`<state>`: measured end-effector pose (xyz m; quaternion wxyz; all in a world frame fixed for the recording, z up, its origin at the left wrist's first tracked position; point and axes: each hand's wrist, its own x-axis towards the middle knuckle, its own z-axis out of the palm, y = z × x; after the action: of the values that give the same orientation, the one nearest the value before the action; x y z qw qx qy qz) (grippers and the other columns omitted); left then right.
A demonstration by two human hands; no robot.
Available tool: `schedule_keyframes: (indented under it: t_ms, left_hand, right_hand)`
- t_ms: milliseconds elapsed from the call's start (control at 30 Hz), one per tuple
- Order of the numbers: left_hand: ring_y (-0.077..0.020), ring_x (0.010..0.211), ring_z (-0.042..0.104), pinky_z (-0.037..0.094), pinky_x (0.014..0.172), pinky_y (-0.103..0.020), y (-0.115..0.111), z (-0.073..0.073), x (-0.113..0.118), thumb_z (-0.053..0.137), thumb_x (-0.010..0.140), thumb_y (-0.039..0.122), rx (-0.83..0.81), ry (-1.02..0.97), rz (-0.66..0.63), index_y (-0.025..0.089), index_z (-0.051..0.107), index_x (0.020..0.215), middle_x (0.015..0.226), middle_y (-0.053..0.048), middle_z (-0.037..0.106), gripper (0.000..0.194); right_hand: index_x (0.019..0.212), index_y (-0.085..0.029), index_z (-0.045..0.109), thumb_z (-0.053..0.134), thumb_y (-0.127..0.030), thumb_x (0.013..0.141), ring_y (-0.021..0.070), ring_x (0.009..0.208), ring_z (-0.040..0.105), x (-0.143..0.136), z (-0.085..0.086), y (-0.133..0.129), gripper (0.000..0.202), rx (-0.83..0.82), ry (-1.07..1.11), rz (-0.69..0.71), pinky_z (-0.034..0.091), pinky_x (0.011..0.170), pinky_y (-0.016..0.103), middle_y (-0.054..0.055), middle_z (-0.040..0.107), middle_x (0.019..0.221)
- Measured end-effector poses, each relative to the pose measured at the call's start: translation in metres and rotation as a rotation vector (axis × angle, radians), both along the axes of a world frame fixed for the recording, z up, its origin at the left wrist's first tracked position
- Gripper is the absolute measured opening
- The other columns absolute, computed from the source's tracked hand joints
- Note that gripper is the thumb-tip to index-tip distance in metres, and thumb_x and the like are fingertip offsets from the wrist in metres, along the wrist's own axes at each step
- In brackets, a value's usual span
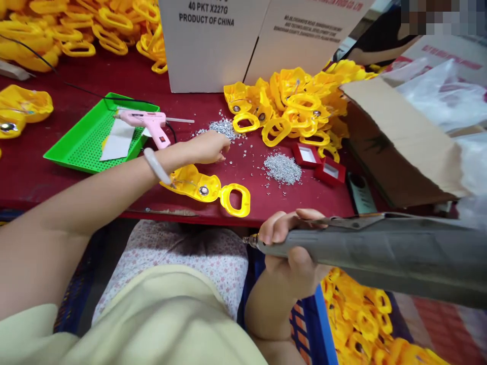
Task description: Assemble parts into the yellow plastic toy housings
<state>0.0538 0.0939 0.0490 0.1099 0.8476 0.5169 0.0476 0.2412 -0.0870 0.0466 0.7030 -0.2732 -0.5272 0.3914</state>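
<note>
My right hand (291, 246) is wrapped around a long grey electric screwdriver (353, 248), whose bit points left just off the table's front edge. Over the table, my left hand (210, 147) has its fingers curled together beside a heap of small silver screws (224, 128). Anything between those fingertips is too small or hidden to make out. Just below that hand lies a yellow plastic housing (194, 185) with a round metal piece and thin wires inside. A yellow ring-shaped frame (243, 208) adjoins its right end. My left forearm partly covers the housing's left side.
A second screw heap (282, 169) lies near small red boxes (330, 171). A pink glue gun (146, 121) rests across a green tray (61, 152). Yellow parts (292, 101) are piled before a carton (213, 56). More fill a blue crate (323, 324). Another person's arm shows behind.
</note>
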Motion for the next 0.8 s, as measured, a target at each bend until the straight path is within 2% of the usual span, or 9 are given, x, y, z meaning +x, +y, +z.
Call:
schedule_keyframes:
  t_ms: [133, 300, 367, 533, 667, 733, 800]
  left_hand:
    - [-0.0183, 0.081, 0.059, 0.036, 0.073, -0.028, 0.026, -0.017, 0.020, 0.070, 0.076, 0.016, -0.038, 0.004, -0.092, 0.016, 0.073, 0.092, 0.087, -0.006, 0.070, 0.016]
    - [-0.0214, 0.083, 0.059, 0.036, 0.075, -0.033, 0.026, -0.028, 0.034, 0.061, 0.078, 0.011, -0.028, 0.058, -0.095, 0.015, 0.074, 0.091, 0.084, -0.009, 0.068, 0.018]
    - [-0.0236, 0.085, 0.060, 0.037, 0.075, -0.034, 0.022, -0.027, 0.037, 0.057, 0.080, 0.010, -0.020, 0.077, -0.090, 0.015, 0.074, 0.094, 0.089, -0.011, 0.069, 0.023]
    - [-0.0267, 0.088, 0.060, 0.040, 0.075, -0.036, 0.013, -0.024, 0.045, 0.060, 0.076, 0.013, -0.027, 0.120, -0.070, 0.011, 0.072, 0.098, 0.094, -0.015, 0.070, 0.025]
    - [-0.0280, 0.091, 0.061, 0.041, 0.079, -0.038, 0.012, -0.023, 0.049, 0.053, 0.078, 0.006, -0.009, 0.066, -0.058, 0.013, 0.072, 0.102, 0.096, -0.016, 0.071, 0.031]
    - [-0.0286, 0.092, 0.062, 0.042, 0.078, -0.039, 0.005, -0.015, 0.045, 0.051, 0.078, 0.004, 0.018, 0.016, -0.044, 0.012, 0.071, 0.104, 0.098, -0.017, 0.070, 0.033]
    - [-0.0256, 0.089, 0.062, 0.042, 0.076, -0.037, -0.014, -0.001, 0.035, 0.049, 0.081, 0.004, 0.049, -0.128, -0.032, 0.011, 0.069, 0.104, 0.096, -0.015, 0.070, 0.032]
  right_hand:
    - [0.109, -0.024, 0.064, 0.064, -0.032, 0.080, 0.0123, 0.051, 0.049, 0.015, -0.007, -0.001, 0.029, -0.007, -0.005, -0.044, 0.040, 0.043, 0.024, -0.005, 0.050, 0.062]
    - [0.108, -0.022, 0.065, 0.064, -0.029, 0.079, 0.0113, 0.050, 0.049, 0.023, -0.010, -0.002, 0.030, -0.022, 0.028, -0.074, 0.040, 0.044, 0.023, -0.005, 0.051, 0.061]
    - [0.108, -0.022, 0.065, 0.064, -0.028, 0.079, 0.0115, 0.051, 0.049, 0.023, -0.012, -0.002, 0.030, -0.028, 0.025, -0.076, 0.041, 0.045, 0.023, -0.005, 0.052, 0.062]
    - [0.108, -0.023, 0.064, 0.064, -0.029, 0.079, 0.0120, 0.052, 0.050, 0.016, -0.012, -0.003, 0.030, -0.040, -0.015, -0.099, 0.041, 0.045, 0.024, -0.005, 0.052, 0.062]
    - [0.106, -0.022, 0.065, 0.064, -0.026, 0.078, 0.0116, 0.051, 0.050, 0.006, -0.010, -0.004, 0.028, -0.026, -0.013, -0.110, 0.040, 0.044, 0.024, -0.005, 0.053, 0.062]
    - [0.105, -0.022, 0.065, 0.066, -0.022, 0.076, 0.0112, 0.050, 0.049, 0.001, -0.007, -0.006, 0.029, -0.019, -0.028, -0.152, 0.040, 0.044, 0.023, -0.005, 0.053, 0.061]
    - [0.106, -0.022, 0.065, 0.066, -0.016, 0.074, 0.0105, 0.048, 0.048, -0.003, -0.002, -0.008, 0.033, -0.028, -0.045, -0.216, 0.040, 0.043, 0.023, -0.007, 0.050, 0.058]
